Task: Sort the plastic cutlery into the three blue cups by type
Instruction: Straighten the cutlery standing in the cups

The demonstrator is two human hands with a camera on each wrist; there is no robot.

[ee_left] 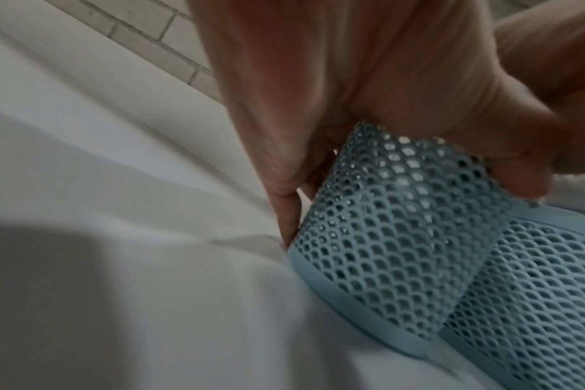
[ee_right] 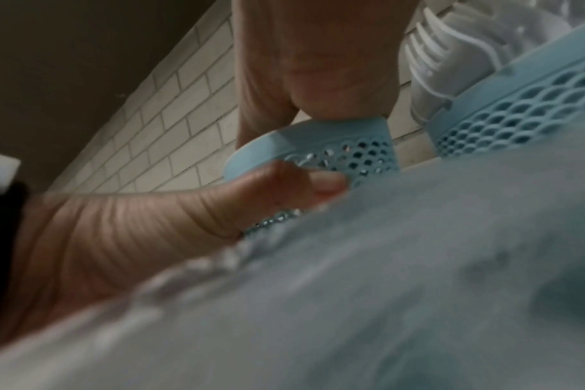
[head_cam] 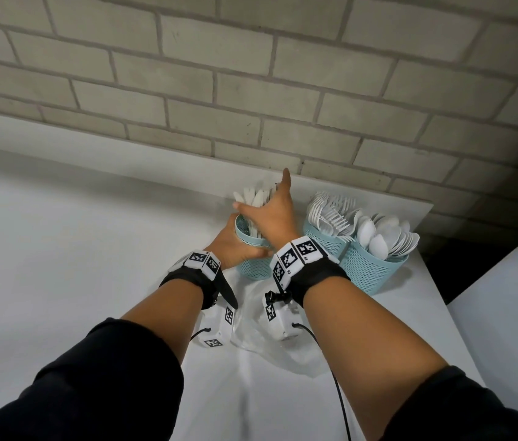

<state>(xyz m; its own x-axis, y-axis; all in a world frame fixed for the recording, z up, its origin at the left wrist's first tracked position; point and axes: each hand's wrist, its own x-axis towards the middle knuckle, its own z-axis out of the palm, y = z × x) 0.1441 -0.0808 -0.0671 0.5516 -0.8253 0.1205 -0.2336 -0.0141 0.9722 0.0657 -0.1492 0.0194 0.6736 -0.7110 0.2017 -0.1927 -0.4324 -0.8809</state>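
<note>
The left hand point(head_cam: 235, 246) is wrapping around the side wall of the knife cup point(head_cam: 252, 265), with the thumb lying across the mesh on the near side and the fingers curling behind it; the left wrist view is showing the palm pressing against the perforated blue wall point(ee_left: 384, 224). The right hand point(head_cam: 273, 214) is lying over the mouth of the same cup, with the thumb and index finger spreading wide and the palm covering the white knives point(head_cam: 256, 197) standing inside; whether its other fingers are gripping any knife cannot be told. The fork cup point(head_cam: 326, 238) is standing just beside, to the right, holding the white forks point(head_cam: 330, 208), and the spoon cup point(head_cam: 373, 270) is touching it on the near right, holding the white spoons point(head_cam: 385, 237). All three cups are standing on the white table point(head_cam: 76, 233), near the brick wall point(head_cam: 251, 90). A clear plastic bag point(head_cam: 286, 354) is lying on the table beneath the wrists.
</note>
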